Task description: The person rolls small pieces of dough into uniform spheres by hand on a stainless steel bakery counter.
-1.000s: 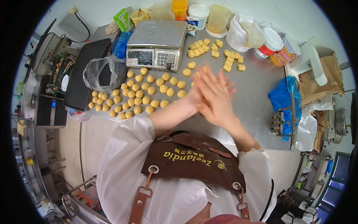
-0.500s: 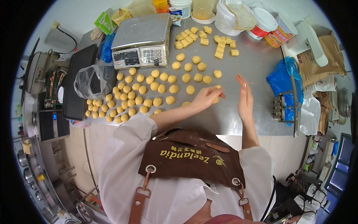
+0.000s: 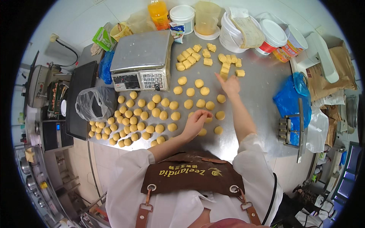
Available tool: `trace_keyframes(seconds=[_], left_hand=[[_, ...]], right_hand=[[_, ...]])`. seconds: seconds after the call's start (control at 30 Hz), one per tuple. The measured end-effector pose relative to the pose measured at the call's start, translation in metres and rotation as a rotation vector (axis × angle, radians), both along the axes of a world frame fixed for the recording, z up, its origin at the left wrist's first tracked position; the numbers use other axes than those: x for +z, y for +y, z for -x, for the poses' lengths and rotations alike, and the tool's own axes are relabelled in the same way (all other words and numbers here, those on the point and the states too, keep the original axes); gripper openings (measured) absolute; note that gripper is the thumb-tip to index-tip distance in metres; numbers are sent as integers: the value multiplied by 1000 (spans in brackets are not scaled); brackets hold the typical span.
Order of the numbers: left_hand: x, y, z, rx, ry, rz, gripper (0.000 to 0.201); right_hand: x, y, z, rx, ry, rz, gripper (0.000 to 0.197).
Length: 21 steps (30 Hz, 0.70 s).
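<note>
My right hand [image 3: 230,86] reaches forward over the steel table, fingers apart, at the near end of a row of cut yellow dough pieces [image 3: 225,67]. One piece lies between its spread fingers; a firm grip does not show. Closer to me, my left hand [image 3: 196,122] is curled with its fingers together, palm side hidden. Whether anything is inside it cannot be made out. Next to its fingertips is a round dough ball [image 3: 208,119]. Many more smooth dough balls [image 3: 156,112] cover the table to the left. Another group of cut dough pieces [image 3: 186,57] lies beyond them.
A scale [image 3: 140,60] stands at the back left, beside a dark tray [image 3: 81,83] and a clear plastic bag [image 3: 93,102]. White tubs [image 3: 232,36], a jug [image 3: 207,19] and an orange bottle [image 3: 159,15] line the wall. Blue plastic [image 3: 287,91] lies at the right edge.
My right hand has moved from beside the left one, where it was held upright, forward to the cut dough pieces. My left hand has drawn slightly left, its fingers curling. The view has tilted up.
</note>
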<state>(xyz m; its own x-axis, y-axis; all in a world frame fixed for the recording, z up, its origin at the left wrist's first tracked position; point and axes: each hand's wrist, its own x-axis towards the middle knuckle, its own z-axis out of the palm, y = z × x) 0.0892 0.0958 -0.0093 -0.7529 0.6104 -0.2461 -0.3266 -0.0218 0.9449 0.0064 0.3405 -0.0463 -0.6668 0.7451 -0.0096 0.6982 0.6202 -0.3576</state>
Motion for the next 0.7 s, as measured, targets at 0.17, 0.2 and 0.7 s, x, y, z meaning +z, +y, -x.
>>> trace_keyframes(seconds=[0.17, 0.2, 0.7], left_hand=[[-3, -12, 7, 28, -143, -65, 23], [-3, -13, 11, 23, -204, -93, 25], [70, -11, 51, 86, -925, -326, 34]], right_hand=[[-49, 5, 3, -12, 167, -20, 62], [-57, 15, -6, 34, 203, 53, 59], [156, -134, -149, 908, 435, -321, 68]])
